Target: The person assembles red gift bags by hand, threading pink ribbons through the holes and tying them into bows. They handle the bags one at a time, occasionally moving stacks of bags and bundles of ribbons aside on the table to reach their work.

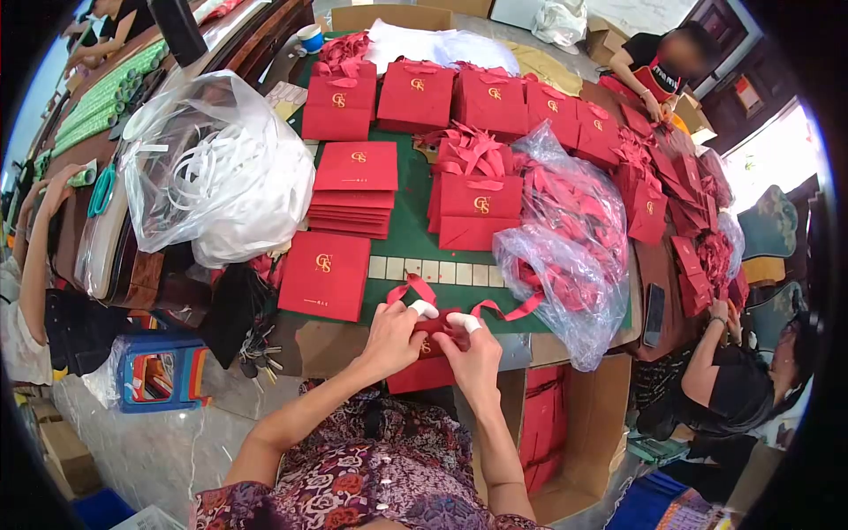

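At the table's near edge, my left hand [393,337] and my right hand [473,358] pinch the top of a small red paper bag [417,378] from both sides. White covers sit on a fingertip of each hand. A red ribbon [523,308] curls out from the bag to the right, and another loop rises beyond my left fingers. What exactly lies between the fingertips is hidden. Left of my hands lies a flat red bag [324,274] with gold lettering. Behind it is a stack of flat red bags [353,201].
A clear plastic bag of red ribbons [574,230] lies at right, a bag of white handles [221,172] at left. Finished-looking red bags [415,97] line the back. A phone [654,314] rests at right. An open cardboard box [579,424] stands below. Other people sit around.
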`<move>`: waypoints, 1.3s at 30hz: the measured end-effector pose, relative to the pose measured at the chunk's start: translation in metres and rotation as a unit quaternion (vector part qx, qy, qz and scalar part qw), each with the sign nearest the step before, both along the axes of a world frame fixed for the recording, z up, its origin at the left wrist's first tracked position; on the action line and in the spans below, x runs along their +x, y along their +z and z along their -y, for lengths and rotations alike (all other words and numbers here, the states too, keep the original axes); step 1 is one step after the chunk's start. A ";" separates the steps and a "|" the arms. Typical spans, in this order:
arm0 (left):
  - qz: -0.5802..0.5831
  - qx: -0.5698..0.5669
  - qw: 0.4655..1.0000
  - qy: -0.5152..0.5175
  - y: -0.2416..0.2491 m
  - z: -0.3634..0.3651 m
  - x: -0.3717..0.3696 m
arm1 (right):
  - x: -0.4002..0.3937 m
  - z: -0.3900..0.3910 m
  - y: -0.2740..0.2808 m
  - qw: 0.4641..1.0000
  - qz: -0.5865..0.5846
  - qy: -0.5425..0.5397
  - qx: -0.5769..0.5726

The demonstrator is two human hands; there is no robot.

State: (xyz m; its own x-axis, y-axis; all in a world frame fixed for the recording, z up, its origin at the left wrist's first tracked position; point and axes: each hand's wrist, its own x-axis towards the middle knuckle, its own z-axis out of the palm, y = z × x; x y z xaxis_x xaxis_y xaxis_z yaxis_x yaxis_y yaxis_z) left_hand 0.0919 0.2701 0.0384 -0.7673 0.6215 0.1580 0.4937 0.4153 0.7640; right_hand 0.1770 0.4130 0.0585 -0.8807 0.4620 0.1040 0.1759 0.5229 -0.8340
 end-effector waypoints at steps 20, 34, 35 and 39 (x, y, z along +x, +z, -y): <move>-0.146 -0.026 0.987 -0.058 0.001 0.004 0.017 | -0.010 -0.037 0.015 0.978 0.025 0.165 0.125; -0.224 0.006 0.973 -0.050 0.009 0.006 0.016 | -0.026 -0.043 -0.030 0.941 0.129 0.161 -0.267; -0.200 0.017 0.978 -0.055 0.010 0.007 0.016 | -0.028 -0.040 -0.040 0.950 0.093 0.114 -0.276; -0.165 0.010 0.984 -0.058 0.005 0.006 0.017 | -0.033 -0.033 -0.034 0.982 0.012 0.021 -0.188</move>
